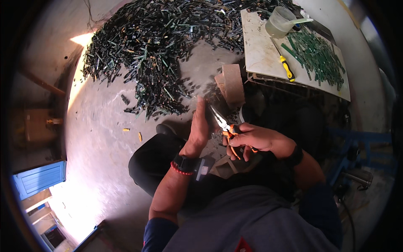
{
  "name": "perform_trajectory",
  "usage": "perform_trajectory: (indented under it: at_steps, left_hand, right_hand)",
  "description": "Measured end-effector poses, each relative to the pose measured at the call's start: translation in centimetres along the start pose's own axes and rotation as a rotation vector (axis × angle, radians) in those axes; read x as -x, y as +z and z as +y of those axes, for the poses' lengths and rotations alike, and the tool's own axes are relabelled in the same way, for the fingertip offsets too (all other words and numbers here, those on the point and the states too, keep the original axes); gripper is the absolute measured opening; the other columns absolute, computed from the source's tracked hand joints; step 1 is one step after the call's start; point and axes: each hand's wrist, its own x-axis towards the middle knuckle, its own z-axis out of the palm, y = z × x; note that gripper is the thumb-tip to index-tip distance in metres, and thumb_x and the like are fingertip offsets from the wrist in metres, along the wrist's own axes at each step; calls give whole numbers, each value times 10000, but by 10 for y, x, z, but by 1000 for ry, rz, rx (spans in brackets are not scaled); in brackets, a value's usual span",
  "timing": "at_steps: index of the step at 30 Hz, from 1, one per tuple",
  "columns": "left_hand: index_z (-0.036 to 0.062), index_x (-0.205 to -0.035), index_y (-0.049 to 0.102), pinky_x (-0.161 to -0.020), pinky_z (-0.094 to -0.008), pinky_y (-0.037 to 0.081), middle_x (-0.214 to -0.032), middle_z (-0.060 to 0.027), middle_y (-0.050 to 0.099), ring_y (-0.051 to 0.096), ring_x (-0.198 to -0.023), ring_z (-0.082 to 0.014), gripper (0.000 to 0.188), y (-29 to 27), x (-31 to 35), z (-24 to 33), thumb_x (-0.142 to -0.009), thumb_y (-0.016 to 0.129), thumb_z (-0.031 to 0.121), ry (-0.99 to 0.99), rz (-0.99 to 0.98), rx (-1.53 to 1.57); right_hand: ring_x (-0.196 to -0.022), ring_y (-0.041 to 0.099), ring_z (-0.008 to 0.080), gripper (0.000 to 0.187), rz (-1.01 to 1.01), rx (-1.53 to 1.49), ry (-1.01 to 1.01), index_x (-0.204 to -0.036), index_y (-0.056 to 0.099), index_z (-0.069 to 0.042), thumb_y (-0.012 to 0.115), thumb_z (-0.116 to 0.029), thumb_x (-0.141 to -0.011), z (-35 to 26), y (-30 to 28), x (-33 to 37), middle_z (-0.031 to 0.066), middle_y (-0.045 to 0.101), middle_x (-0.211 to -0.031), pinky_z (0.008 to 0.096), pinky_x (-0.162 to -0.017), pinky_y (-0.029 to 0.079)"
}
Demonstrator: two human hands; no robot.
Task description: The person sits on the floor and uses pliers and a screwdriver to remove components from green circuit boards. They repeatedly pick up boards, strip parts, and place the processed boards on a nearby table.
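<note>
My right hand [258, 137] is closed round the orange-and-black handles of a pair of pliers [221, 122]. The metal jaws point up and to the left, and I see nothing between them. Just left of the jaws, my left hand [199, 128] is held edge-on with its fingers stretched out; no object shows in it. Beyond the pliers stands a brown block [233, 86] on the floor, with dark crumbs scattered about it. Below my hands, between my legs, lies a brownish angular piece [225, 168], partly hidden.
A large heap of dark strips [155, 54] covers the far floor. At the right, a low white-topped table [258, 54] bears green strips [317, 59], a yellow-and-black screwdriver [287, 69] and a translucent jug [278, 24]. Two small yellow pieces [140, 136] lie on the floor.
</note>
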Motion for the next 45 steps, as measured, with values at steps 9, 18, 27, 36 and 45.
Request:
perform_trajectory:
  at_steps: [9, 18, 27, 36, 45]
  left_hand:
    - [11, -1170, 570, -537, -204, 437, -977, -77, 654, 604, -774, -101, 713, -15, -10, -11, -963, 138, 538, 66, -98, -312]
    - [53, -535, 509, -421, -258, 318, -425, -26, 430, 415, -402, -136, 761, -14, -12, -14, -930, 188, 620, 112, -11, -530]
    - [-1, -568, 490, -535, -318, 372, -503, -40, 460, 433, -514, -151, 747, -17, -6, -10, -958, 192, 562, 171, -69, -743]
    - [-6, -608, 507, -508, -326, 356, -496, -34, 458, 421, -501, -147, 730, -23, -6, -20, -958, 205, 558, 170, -68, -796]
    - [97, -554, 387, -391, -284, 295, -455, -31, 373, 352, -389, -155, 649, -29, -15, -32, -929, 254, 609, -7, -5, -356]
  right_hand:
    - [-728, 644, 170, 235, -13, -72, 62, -1035, 523, -17, 490, -209, -904, 1, -7, 1, 104, 638, -812, 241, -476, 478]
    - [-661, 656, 205, 260, -62, -116, 65, -999, 572, 2, 479, -216, -892, 7, -30, 7, 128, 647, -811, 225, -417, 430]
    - [-607, 647, 175, 289, -95, -60, 109, -985, 587, 11, 495, -236, -868, 10, -40, 10, 113, 654, -745, 206, -402, 402]
    - [-505, 598, 140, 235, -32, -6, 111, -844, 616, 0, 527, -217, -830, 17, -40, 9, 64, 617, -652, 202, -397, 378]
    - [-620, 606, 347, 226, 657, 1232, -245, -813, 581, 15, 541, -207, -788, 38, -8, -13, 182, 615, -690, 417, -577, 484]
